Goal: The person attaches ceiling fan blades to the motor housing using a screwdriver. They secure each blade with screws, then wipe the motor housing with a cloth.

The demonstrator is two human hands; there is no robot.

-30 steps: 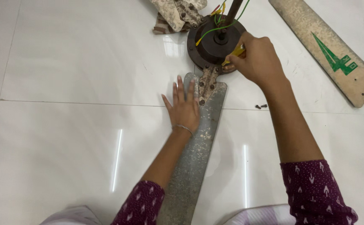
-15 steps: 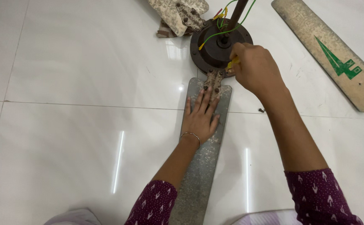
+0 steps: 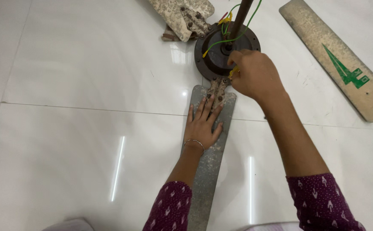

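A: Grey, speckled metal fan blade [image 3: 208, 171] is lying flat on the white tiled floor [image 3: 67, 128], running from the bottom of the view up to the round dark-brown fan motor housing [image 3: 220, 53]. What is each hand doing?

B: The left hand [image 3: 204, 124] is pressing palm-down on the blade, fingers spread and pointing toward the rusty blade bracket [image 3: 217, 87], which is lying just beyond the fingertips. It is gripping nothing.

A: And the right hand [image 3: 255, 75]?

B: It is closing in a fist around a small yellow-handled tool [image 3: 233, 72] at the housing's near edge, just above the bracket. Green and yellow wires [image 3: 227, 32] are trailing over the housing. A detached cream blade with a green mark [image 3: 340, 64] is lying well apart at right.
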